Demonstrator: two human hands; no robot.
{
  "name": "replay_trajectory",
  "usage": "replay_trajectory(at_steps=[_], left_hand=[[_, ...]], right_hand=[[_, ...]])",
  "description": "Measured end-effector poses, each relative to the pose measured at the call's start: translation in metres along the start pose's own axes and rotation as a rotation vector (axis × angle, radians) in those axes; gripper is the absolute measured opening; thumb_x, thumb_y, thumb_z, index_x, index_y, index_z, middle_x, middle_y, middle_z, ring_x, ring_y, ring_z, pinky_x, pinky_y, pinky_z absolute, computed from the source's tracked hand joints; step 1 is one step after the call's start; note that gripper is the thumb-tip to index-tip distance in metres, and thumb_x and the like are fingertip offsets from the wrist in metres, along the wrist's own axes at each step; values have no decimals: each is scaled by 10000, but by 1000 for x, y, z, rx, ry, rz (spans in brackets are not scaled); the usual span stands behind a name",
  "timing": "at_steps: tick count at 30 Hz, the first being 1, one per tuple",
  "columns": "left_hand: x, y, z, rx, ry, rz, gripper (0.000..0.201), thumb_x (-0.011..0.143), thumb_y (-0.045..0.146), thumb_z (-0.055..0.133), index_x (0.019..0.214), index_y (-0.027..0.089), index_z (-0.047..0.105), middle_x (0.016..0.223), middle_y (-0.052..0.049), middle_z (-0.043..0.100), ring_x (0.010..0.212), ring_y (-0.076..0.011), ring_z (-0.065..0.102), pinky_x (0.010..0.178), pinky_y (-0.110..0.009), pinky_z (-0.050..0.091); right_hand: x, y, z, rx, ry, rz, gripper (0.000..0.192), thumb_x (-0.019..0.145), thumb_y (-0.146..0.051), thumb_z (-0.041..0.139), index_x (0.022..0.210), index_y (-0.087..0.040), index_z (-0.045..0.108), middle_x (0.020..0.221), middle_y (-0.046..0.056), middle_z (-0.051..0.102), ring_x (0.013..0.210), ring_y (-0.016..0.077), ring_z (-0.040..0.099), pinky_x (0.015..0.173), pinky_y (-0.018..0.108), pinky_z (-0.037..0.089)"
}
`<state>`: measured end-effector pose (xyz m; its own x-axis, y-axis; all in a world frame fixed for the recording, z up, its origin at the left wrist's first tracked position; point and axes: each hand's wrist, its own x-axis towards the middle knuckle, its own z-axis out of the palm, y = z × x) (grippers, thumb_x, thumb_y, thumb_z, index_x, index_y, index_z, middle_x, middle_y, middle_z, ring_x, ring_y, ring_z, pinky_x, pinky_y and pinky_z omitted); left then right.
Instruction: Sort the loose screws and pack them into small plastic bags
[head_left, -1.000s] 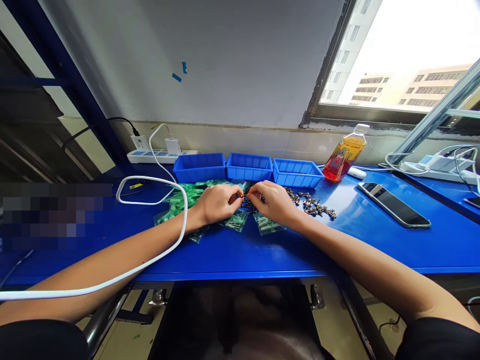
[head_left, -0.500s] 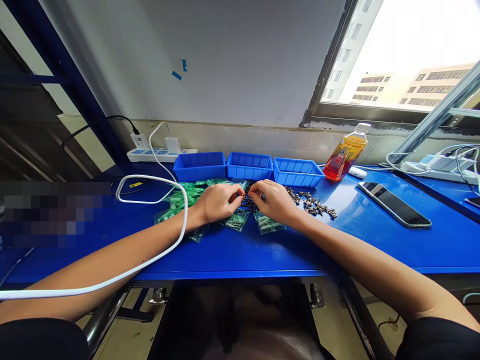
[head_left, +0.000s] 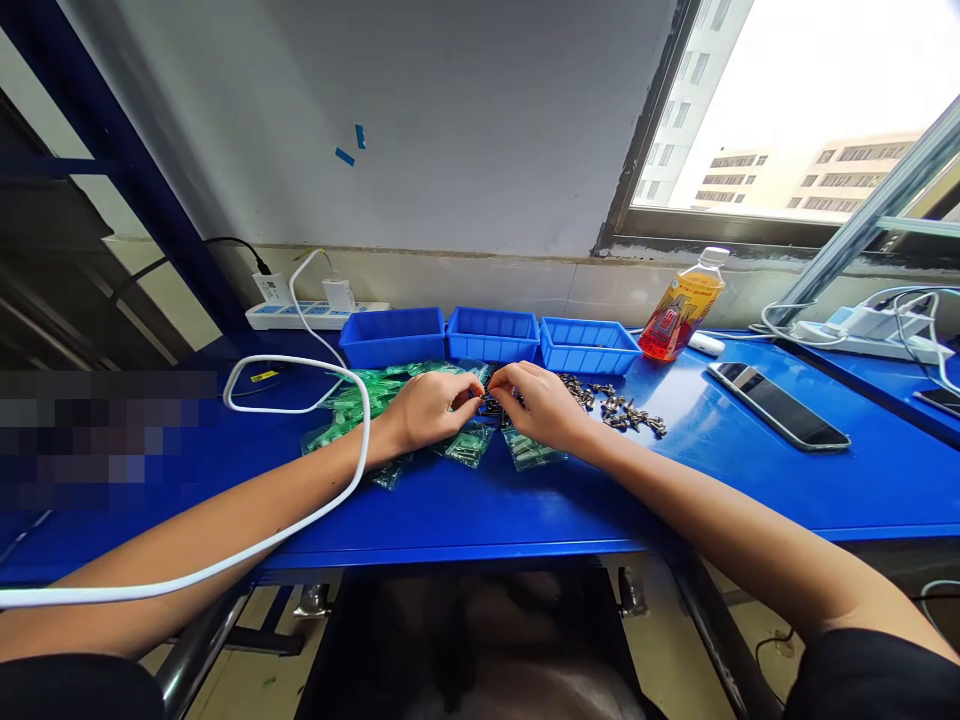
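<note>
- Blue covers the workbench [head_left: 750,490], seen from the head camera, and both bare forearms reach across it so the hands meet at the middle.
- Left hand [head_left: 427,410] and right hand [head_left: 544,405] curl toward each other, fingertips pinched on small dark parts [head_left: 491,403] held between them; what these are is too small to tell.
- Under the hands lie green plastic bags [head_left: 360,400], close enough to reach without stretching.
- Loose dark screws [head_left: 619,410] are scattered just right of the right hand.
- Three blue bins [head_left: 491,335] stand in a row behind.
- Farther right are an orange bottle [head_left: 679,310] and a phone [head_left: 776,405]; a white cable [head_left: 330,500] crosses the left forearm.
</note>
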<state>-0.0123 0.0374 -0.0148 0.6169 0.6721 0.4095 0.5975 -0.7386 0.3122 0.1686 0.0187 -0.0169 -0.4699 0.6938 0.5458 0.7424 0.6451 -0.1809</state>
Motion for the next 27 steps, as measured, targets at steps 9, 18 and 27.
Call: replay_trajectory(at_steps=[9, 18, 27], left_hand=[[1, 0, 1, 9, 17, -6, 190, 787, 283, 459, 818, 182, 617, 581, 17, 602, 520, -123, 535, 523, -218, 374], [0, 0, 0, 2, -13, -18, 207, 792, 274, 451, 876, 180, 615, 610, 9, 617, 544, -132, 550, 536, -224, 384], [0, -1, 1, -20, 41, 2, 175, 779, 255, 466, 817, 170, 615, 618, 4, 624, 563, -128, 562, 530, -218, 388]], right_hand=[[0, 1, 2, 22, 1, -4, 121, 850, -128, 452, 853, -179, 562, 828, 49, 645, 771, 156, 560, 698, 264, 416], [0, -1, -1, 37, 7, -26, 122, 861, -139, 445, 862, -175, 562, 829, 50, 649, 751, 149, 562, 678, 258, 415], [1, -8, -4, -21, -9, 122, 111, 860, -233, 509, 824, -155, 580, 736, 37, 639, 709, 147, 570, 638, 247, 392]])
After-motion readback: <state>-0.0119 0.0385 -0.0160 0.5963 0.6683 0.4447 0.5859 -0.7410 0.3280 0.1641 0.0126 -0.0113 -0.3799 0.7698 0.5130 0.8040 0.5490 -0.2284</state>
